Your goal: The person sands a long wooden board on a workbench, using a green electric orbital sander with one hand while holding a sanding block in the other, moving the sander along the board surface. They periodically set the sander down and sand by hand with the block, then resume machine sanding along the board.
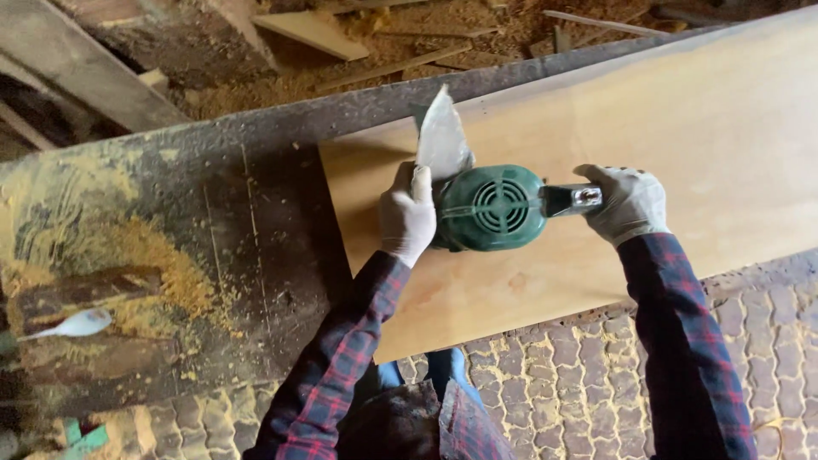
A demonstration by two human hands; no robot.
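Note:
A green power sander point(491, 207) rests on a pale wooden board point(682, 145) that lies across a dark workbench point(221, 196). My left hand point(406, 215), in a white glove, grips the tool's left side and pinches a sheet of grey sandpaper point(442, 136) that sticks up from it. My right hand point(627, 203), also gloved, is closed on the tool's dark side handle point(569, 198). Both sleeves are red and blue plaid.
Sawdust is heaped on the workbench's left part, beside a white spoon-like object point(78, 324). Scrap planks and sawdust lie on the ground behind the bench. Patterned paving stones point(562, 383) show under the board's near edge.

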